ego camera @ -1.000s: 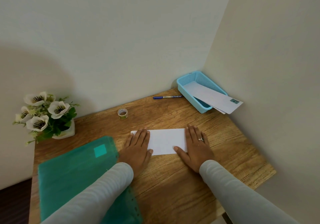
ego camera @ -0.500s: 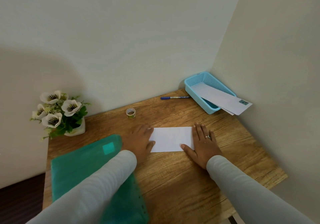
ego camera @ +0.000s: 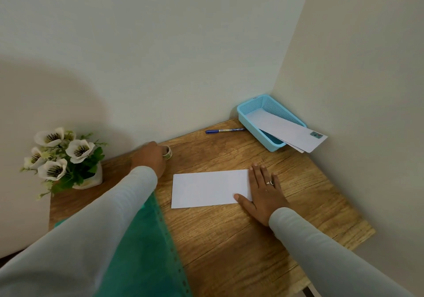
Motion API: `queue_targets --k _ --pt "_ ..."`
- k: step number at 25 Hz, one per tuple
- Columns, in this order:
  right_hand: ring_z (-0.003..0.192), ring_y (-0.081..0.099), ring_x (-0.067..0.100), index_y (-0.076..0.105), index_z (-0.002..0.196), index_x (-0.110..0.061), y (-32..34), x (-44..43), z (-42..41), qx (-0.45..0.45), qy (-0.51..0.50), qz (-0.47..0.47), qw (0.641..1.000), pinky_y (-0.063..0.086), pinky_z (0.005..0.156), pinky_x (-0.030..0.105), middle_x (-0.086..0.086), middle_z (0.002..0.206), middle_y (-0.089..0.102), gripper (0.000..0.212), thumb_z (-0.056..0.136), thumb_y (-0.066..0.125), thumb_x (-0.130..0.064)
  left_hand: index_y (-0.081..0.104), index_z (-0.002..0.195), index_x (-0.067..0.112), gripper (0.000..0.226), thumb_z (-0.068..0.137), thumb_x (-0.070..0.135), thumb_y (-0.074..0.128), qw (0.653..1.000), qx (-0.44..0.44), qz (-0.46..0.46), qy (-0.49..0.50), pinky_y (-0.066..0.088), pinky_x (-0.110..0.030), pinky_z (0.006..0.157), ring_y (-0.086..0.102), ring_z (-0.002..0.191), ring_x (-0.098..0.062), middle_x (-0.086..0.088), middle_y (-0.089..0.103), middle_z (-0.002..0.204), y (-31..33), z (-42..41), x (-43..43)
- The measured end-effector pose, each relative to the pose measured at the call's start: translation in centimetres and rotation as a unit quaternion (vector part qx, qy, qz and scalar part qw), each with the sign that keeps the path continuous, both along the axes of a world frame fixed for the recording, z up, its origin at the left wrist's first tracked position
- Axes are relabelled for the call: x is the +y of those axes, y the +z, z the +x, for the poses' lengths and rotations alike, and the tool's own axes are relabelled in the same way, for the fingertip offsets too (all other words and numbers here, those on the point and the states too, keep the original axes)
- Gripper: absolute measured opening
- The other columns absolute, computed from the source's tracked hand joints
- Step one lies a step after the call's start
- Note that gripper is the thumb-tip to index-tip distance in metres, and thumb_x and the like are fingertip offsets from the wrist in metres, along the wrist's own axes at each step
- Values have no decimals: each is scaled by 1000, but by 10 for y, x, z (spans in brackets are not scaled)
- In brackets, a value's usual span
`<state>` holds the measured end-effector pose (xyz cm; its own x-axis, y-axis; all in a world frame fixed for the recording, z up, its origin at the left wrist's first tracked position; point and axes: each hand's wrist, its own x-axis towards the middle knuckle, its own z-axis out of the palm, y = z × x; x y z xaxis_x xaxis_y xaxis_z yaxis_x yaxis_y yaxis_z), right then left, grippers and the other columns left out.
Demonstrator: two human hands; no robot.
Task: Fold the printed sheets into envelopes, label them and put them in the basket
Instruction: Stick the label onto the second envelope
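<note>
A folded white sheet lies flat in the middle of the wooden table. My right hand rests flat on its right end, fingers spread. My left hand has reached to the back of the table and its fingers close around a small roll of stickers. In the back right corner stands a light blue basket, holding long white envelopes that stick out over its rim; the top one bears a small label.
A blue pen lies by the back wall, left of the basket. A green plastic folder covers the table's left front, under my left arm. A white pot of artificial flowers stands at the left edge. Walls close off the back and right.
My left hand left the folded sheet and moved back and left to the sticker roll. The right hand stayed on the sheet's right end. The view shifted slightly.
</note>
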<state>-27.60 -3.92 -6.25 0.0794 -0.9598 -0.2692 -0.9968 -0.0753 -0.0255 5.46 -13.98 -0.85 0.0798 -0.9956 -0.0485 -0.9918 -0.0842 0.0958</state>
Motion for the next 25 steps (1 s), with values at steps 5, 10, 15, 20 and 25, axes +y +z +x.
queue_targets --k 5,10,15,20,25 --pt "159 -5 29 -3 164 -20 15 -4 1 -26 -23 10 999 -1 126 52 3 173 -6 104 88 22 -86 74 118 25 30 93 41 70 984 175 -12 -16 54 -32 81 61 93 -21 1 61 110 9 -10 10" --pt "139 44 23 52 141 -32 58 -11 38 -193 -27 -110 975 31 120 49 -4 148 51 55 93 63 -58 74 98 23 11 90 28 77 922 382 39 -56 53 -39 96 64 109 -16 5 67 123 18 -28 42" --pt "97 64 -2 72 103 -31 93 -10 73 -463 -30 -91 881 54 85 25 -18 100 70 14 90 78 -31 77 88 29 3 90 29 77 860 494 88 -95 61 -42 86 70 99 -13 8 75 103 35 -55 70" --pt "94 67 7 75 105 -26 96 -4 71 -494 -53 -85 864 59 87 33 -10 98 73 16 89 80 -23 78 88 34 7 88 28 79 852 495 103 -134 62 -35 80 70 94 -12 12 72 105 42 -59 81" --pt "92 67 12 77 105 -23 100 -1 67 -517 -65 -81 850 58 86 31 -5 97 74 16 89 79 -18 74 93 32 24 86 10 78 869 451 87 -185 57 -32 84 68 90 -14 10 67 113 45 -61 82"
